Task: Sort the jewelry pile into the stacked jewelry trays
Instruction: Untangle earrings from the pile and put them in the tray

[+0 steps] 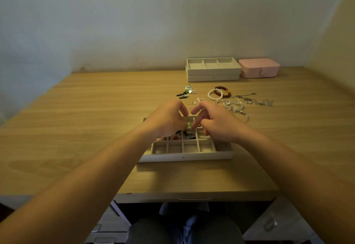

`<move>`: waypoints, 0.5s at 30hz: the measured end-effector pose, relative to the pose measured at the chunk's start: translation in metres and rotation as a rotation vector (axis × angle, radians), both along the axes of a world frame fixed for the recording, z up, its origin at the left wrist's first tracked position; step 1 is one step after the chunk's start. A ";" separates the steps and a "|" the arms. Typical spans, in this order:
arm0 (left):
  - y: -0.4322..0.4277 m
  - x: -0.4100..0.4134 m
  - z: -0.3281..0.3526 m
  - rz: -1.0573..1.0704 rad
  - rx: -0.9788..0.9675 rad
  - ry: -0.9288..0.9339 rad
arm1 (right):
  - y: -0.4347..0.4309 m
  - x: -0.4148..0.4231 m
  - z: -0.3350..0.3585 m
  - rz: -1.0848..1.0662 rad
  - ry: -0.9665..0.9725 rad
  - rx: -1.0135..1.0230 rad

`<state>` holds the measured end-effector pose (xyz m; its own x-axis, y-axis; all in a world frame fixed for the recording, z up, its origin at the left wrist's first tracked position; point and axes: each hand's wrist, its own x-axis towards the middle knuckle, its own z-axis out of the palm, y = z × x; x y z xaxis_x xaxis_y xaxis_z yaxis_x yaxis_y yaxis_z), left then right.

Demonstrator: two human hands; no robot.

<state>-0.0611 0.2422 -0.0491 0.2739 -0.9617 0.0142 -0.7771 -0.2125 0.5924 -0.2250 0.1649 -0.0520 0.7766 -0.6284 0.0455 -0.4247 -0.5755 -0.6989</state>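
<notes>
A beige jewelry tray (184,155) with many small compartments lies on the desk in front of me. Both hands hover over its far rows. My left hand (167,121) and my right hand (213,122) pinch a small green bead piece (189,124) between their fingertips. Some middle compartments hold small dark and red items (175,138); the near row looks bare. Behind the tray lies the jewelry pile: a white pearl bracelet (215,94), a dark red bead bracelet (222,91), silver chains (253,99) and small green and black pieces (186,92).
Two stacked beige trays (213,75) stand at the back by the wall, the upper one with three compartments. A shut pink jewelry box (259,68) sits to their right. The desk's front edge (192,195) is close to my lap.
</notes>
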 end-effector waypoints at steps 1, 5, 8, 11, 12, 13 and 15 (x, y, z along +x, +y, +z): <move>-0.001 -0.002 0.000 0.008 -0.006 0.013 | -0.001 -0.002 0.000 -0.033 -0.044 0.009; -0.002 -0.006 -0.004 0.020 -0.017 0.054 | -0.005 -0.006 -0.001 -0.077 -0.108 0.021; -0.002 -0.009 -0.006 0.001 0.002 0.099 | -0.004 -0.006 -0.002 -0.061 -0.108 0.034; 0.000 -0.009 -0.004 -0.035 0.021 0.111 | -0.003 -0.006 -0.002 -0.027 -0.078 0.025; 0.001 -0.007 -0.003 -0.040 0.018 0.120 | -0.002 -0.006 -0.002 -0.021 -0.061 0.018; 0.003 -0.004 -0.001 -0.035 0.010 0.136 | -0.001 -0.005 -0.002 -0.019 -0.041 0.006; 0.006 0.002 0.003 0.001 -0.013 0.177 | 0.000 -0.005 -0.003 -0.008 0.000 -0.011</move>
<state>-0.0588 0.2485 -0.0463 0.2740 -0.9615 -0.0218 -0.6600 -0.2044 0.7229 -0.2298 0.1644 -0.0551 0.7715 -0.6341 0.0520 -0.4296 -0.5794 -0.6926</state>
